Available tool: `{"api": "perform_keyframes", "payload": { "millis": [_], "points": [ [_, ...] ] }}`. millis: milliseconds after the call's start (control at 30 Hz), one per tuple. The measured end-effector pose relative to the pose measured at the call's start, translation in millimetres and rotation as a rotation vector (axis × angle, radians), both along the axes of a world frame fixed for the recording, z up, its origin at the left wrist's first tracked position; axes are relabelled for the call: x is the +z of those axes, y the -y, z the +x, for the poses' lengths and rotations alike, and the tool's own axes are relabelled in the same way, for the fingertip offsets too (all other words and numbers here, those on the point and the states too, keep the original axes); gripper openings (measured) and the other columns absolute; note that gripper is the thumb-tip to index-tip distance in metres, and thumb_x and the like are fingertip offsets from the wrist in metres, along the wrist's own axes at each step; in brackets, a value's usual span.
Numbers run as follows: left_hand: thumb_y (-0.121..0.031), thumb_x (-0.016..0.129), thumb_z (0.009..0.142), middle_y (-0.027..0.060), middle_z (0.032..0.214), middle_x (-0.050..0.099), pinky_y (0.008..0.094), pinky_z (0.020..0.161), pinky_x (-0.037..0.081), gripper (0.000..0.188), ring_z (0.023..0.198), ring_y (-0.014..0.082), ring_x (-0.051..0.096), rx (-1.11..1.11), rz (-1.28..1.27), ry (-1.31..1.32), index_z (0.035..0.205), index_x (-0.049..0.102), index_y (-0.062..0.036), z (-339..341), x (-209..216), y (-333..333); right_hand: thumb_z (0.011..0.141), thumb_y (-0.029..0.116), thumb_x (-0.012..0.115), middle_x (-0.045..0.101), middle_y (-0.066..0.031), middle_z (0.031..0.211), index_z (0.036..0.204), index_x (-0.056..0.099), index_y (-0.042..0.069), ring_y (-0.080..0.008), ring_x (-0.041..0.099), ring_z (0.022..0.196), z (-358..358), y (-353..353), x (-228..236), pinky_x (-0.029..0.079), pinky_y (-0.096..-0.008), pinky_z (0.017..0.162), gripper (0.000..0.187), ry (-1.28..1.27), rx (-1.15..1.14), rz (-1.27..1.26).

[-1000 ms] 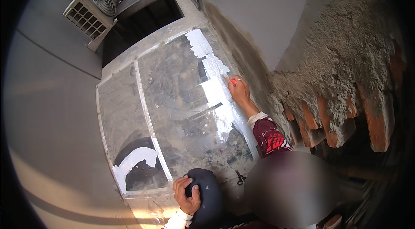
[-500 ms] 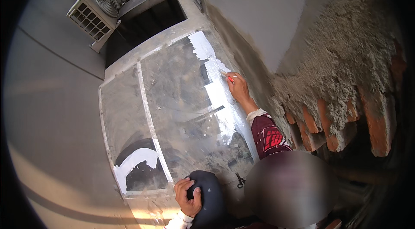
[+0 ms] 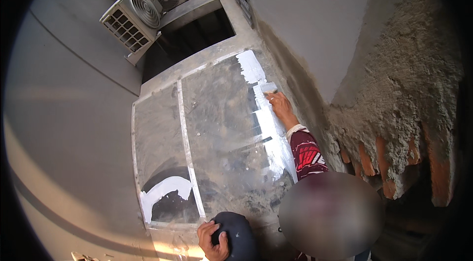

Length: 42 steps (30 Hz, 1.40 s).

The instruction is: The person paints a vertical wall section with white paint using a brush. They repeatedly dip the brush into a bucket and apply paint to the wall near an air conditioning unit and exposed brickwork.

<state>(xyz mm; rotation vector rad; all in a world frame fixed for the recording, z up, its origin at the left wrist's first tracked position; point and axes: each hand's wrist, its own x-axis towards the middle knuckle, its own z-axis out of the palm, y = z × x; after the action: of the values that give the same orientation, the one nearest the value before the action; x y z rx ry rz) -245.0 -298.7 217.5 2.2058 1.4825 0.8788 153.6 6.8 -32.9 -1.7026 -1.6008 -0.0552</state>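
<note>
My right hand [image 3: 282,108], in a maroon sleeve with a white cuff, grips a flat paintbrush [image 3: 268,87]. Its white-coated head touches the white paint strip [image 3: 270,123] along the right side of a dusty grey panel [image 3: 219,118]. The strip is thick at the far end and patchy nearer me. At the lower edge, my left hand [image 3: 213,242] has its fingers curled over a dark rounded shape, apparently my knee [image 3: 236,236] in dark cloth. A curved white paint patch [image 3: 167,189] covers part of the panel's near left corner.
A pale frame bar [image 3: 184,128] divides the panel. Beyond it lie a dark opening [image 3: 197,27] and air-conditioner outdoor units [image 3: 138,12]. Grey walls [image 3: 74,88] flank the left; rough mortar with broken bricks [image 3: 387,162] juts out at right. A blurred patch hides the lower right.
The whole view has shifted, so the scene sits lower and farther right. My right hand has turned the brush, whose head now lies flatter on the strip. My left hand keeps its place on the knee.
</note>
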Motion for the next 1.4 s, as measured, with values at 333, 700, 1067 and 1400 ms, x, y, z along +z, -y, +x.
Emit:
{"api": "perform_keyframes", "payload": {
  "millis": [333,700,1067,1400],
  "points": [
    [-0.005,0.062,0.085,0.0221,0.105,0.061,0.0458,0.092,0.045,0.022,0.100,0.0400,0.057,-0.026,-0.050,0.023,0.106,0.061,-0.0002,3,-5,-5,0.091,0.017,0.047,0.065,-0.0087,0.112,0.104,0.068,0.008,-0.0270,0.058,0.102,-12,3,26,0.050,-0.0386,0.086,0.026,-0.037,0.029,0.013],
    [-0.004,0.061,0.084,0.0223,0.104,0.061,0.0454,0.093,0.044,0.022,0.100,0.0390,0.058,-0.061,-0.034,0.017,0.105,0.060,0.0011,6,-6,-8,0.094,0.024,0.043,0.059,-0.0143,0.107,0.114,0.066,0.012,-0.0329,0.058,0.101,0,2,-23,0.045,-0.0435,0.090,0.033,-0.197,-0.008,-0.055],
    [-0.004,0.065,0.077,0.0182,0.097,0.063,0.0473,0.094,0.043,0.022,0.099,0.0364,0.059,-0.039,-0.025,0.099,0.099,0.062,0.0008,-9,-33,-10,0.093,0.016,0.044,0.063,-0.0108,0.113,0.109,0.064,0.007,-0.0293,0.057,0.101,-19,53,11,0.048,-0.0391,0.089,0.027,0.028,0.080,-0.052],
    [-0.004,0.060,0.082,0.0207,0.100,0.061,0.0459,0.094,0.043,0.020,0.099,0.0373,0.058,-0.046,-0.012,0.047,0.102,0.059,0.0018,-4,-22,-5,0.085,0.008,0.062,0.069,-0.0139,0.099,0.105,0.066,0.001,-0.0327,0.061,0.091,-33,22,21,0.050,-0.0404,0.082,0.022,-0.204,-0.084,0.270]
  ]
}}
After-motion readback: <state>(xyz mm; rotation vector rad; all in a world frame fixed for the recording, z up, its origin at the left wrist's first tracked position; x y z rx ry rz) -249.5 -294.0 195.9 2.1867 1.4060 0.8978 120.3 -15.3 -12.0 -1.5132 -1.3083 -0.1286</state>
